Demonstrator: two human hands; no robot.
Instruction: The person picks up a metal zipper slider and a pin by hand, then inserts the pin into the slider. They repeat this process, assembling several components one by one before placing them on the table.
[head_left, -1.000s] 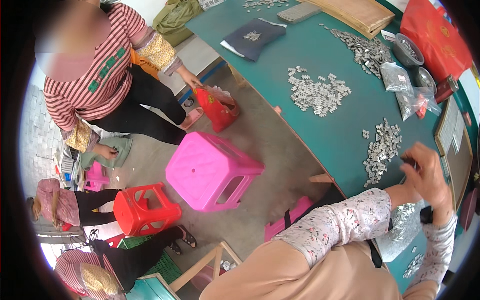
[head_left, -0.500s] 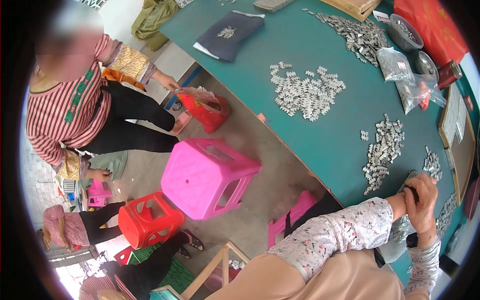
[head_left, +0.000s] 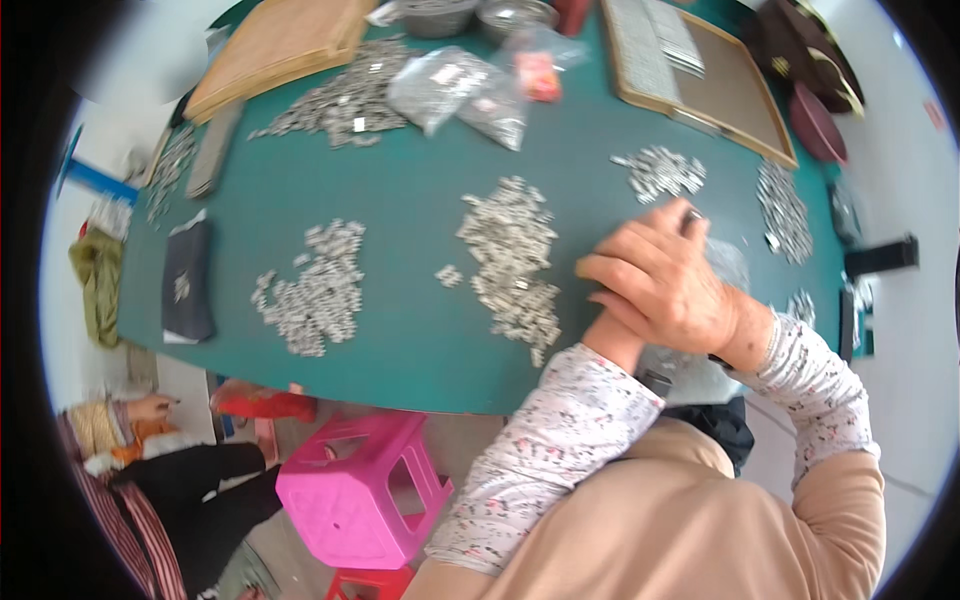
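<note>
My right hand lies across my left wrist, its fingers apart and bent a little, pointing left. Beneath it, my left hand is mostly hidden; only what seems to be a fingertip with a dark spot shows past the knuckles. Under both hands, at the table's near edge, is a crumpled clear plastic bag. Just left of the hands spreads a pile of small grey notched pieces. A smaller pile of grey pieces lies beyond the fingers.
More grey pieces lie at the left, near a dark folded cloth. Filled clear bags, bowls and a wood-edged tray stand far back. A pink stool and a person in striped clothing are at lower left.
My view has swung round to face the table squarely. The hands now appear nearer the middle, and the right hand's fingers look looser. The stool and the striped person have shifted toward the lower left.
</note>
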